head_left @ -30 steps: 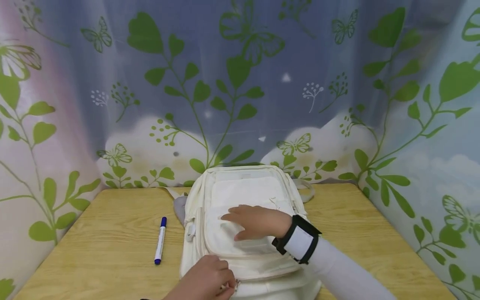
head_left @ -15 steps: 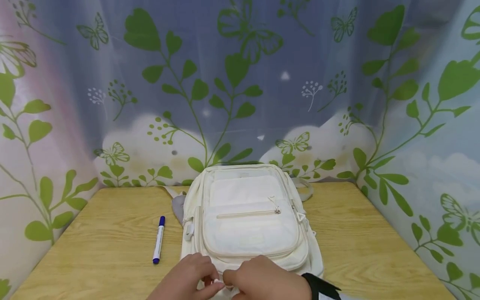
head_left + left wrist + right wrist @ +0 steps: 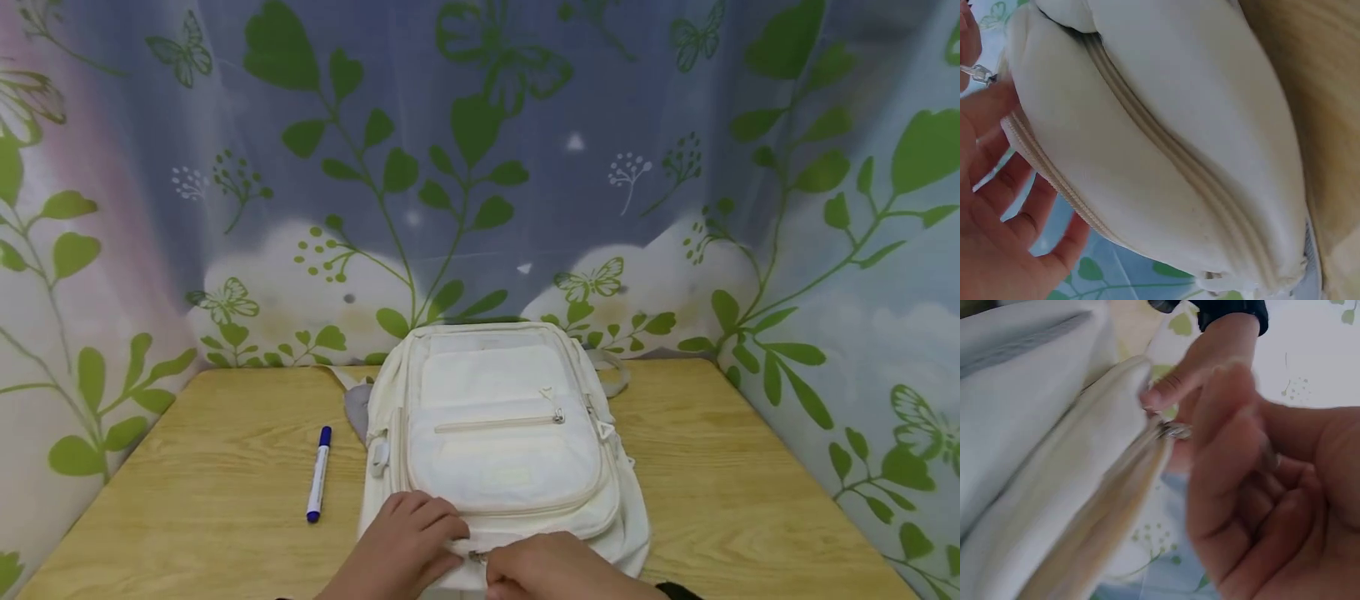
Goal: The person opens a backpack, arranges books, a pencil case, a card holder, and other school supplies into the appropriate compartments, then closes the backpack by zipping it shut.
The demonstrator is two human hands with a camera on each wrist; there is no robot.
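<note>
A cream-white backpack (image 3: 506, 454) lies on the table with its front pocket facing up. At its near end, my left hand (image 3: 416, 537) pinches the fabric edge beside a zipper; its fingers spread along the zipper tape (image 3: 1054, 178) in the left wrist view. Just right of it, my right hand (image 3: 562, 567) has curled fingers and grips the zipper pull. The metal zipper slider (image 3: 477, 556) shows between both hands. Seen from the right wrist, the slider (image 3: 1172, 429) sits by the curled fingers of my right hand (image 3: 1254, 481), which mostly hide the pull tab.
A white marker (image 3: 318, 475) with blue ends lies on the wooden table (image 3: 225, 467), left of the backpack. A grey piece (image 3: 357, 410) and a strap loop (image 3: 615, 375) stick out at the backpack's sides. Patterned curtains (image 3: 480, 167) enclose the table's back and sides.
My right hand has come down from above the backpack's front pocket to its near end, then shifted slightly right of my left hand. My left hand stays at the near edge.
</note>
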